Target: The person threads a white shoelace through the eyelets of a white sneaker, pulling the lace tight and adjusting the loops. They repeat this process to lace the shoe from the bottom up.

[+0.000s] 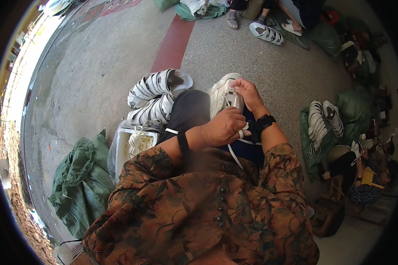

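Pale shoe (218, 93), beyond left hand (227, 126), under right hand (251, 96)

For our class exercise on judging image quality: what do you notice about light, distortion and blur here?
Head view: glare whitens the left rim; head view: black surrounds the curved picture, and the grey ground bows along its left edge; head view: a hazy smear softens the patterned shirt, while the pale shoe looks fairly clear.
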The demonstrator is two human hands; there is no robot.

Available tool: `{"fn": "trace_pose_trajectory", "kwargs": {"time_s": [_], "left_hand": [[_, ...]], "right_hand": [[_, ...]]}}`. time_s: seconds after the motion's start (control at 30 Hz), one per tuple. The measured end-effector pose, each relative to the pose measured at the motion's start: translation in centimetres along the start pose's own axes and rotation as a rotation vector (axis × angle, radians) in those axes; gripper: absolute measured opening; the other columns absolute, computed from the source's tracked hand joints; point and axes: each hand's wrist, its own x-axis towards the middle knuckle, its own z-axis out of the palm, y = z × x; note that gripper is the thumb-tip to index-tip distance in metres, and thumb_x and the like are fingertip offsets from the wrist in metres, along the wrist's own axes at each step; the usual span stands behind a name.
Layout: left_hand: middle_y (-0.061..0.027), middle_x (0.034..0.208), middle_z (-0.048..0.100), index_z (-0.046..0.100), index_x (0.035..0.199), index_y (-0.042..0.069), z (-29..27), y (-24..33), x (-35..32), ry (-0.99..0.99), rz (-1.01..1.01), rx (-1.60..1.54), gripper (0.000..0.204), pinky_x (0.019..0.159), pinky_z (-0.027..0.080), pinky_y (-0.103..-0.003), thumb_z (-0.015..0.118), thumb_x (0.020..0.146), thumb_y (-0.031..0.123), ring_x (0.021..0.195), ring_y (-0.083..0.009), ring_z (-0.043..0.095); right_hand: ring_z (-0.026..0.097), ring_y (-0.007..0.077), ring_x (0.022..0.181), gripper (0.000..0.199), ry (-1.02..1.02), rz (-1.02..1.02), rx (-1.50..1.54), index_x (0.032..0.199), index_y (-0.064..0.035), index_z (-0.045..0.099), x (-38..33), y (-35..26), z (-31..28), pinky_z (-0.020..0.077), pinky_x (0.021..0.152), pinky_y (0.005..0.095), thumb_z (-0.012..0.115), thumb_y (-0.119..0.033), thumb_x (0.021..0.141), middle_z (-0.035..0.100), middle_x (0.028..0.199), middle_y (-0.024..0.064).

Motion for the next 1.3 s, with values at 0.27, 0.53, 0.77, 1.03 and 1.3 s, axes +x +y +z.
{"fn": "trace_pose_trajectory", "kwargs": {"time_s": [0.27, 0.53, 0.77, 1.03, 1.3], "left_hand": [[-0.0111, 0.080, 0.054, 0.057, 0.081, 0.000, -1.1, 2.7, 1.0, -0.014, -0.022, 0.001, 0.019, 0.072, 0.044, -0.038, 0.062, 0.081, 0.018, 0.079, -0.0302, 0.052], [-0.0020, 0.083, 0.056, 0.061, 0.095, 0.001, -5.6, 3.6, 2.3, 0.147, -0.422, -0.504, 0.035, 0.071, 0.043, -0.025, 0.049, 0.095, 0.034, 0.078, -0.0090, 0.051], [-0.0022, 0.085, 0.061, 0.063, 0.096, 0.001, -6.2, 3.7, 2.9, 0.118, -0.447, -0.609, 0.037, 0.074, 0.044, -0.025, 0.049, 0.095, 0.036, 0.081, -0.0082, 0.054], [-0.0067, 0.073, 0.056, 0.050, 0.067, 0.005, -9.9, 1.2, -0.5, 0.443, -0.198, -0.957, 0.042, 0.070, 0.043, -0.029, 0.041, 0.097, 0.033, 0.073, -0.0202, 0.053], [0.0000, 0.060, 0.035, 0.031, 0.060, 0.015, -16.4, -7.5, -24.8, 1.130, -0.548, -1.399, 0.045, 0.052, 0.035, -0.026, 0.036, 0.098, 0.038, 0.058, -0.0141, 0.036]], "right_hand": [[0.053, 0.0069, 0.074, 0.007, 0.139, -0.133, -0.143, 0.087, -0.0014, 0.061, -5.6, 0.3, -0.7, 0.0446, 0.068, 0.0230, 0.054, -0.001, 0.084, 0.061, 0.082, 0.0006], [0.062, 0.0282, 0.094, 0.018, 0.033, -0.555, -0.443, 0.097, 0.0011, 0.061, -8.0, -2.1, 2.7, 0.0487, 0.081, 0.0330, 0.061, -0.005, 0.080, 0.064, 0.097, 0.0159], [0.064, 0.0280, 0.090, 0.031, 0.042, -0.513, -0.333, 0.105, 0.0018, 0.058, -7.8, -4.2, 4.6, 0.0491, 0.081, 0.0336, 0.067, -0.012, 0.078, 0.065, 0.094, 0.0155], [0.048, 0.0124, 0.063, 0.022, 0.042, -0.403, 0.263, 0.069, -0.0044, 0.053, -8.9, -3.5, -1.8, 0.0396, 0.061, 0.0281, 0.058, -0.015, 0.088, 0.047, 0.064, -0.0017], [0.045, 0.0132, 0.058, 0.023, 0.802, -0.102, 0.743, 0.067, -0.0098, 0.049, -16.4, 5.4, -14.9, 0.0388, 0.055, 0.0297, 0.056, -0.016, 0.089, 0.043, 0.060, 0.0016]]}}
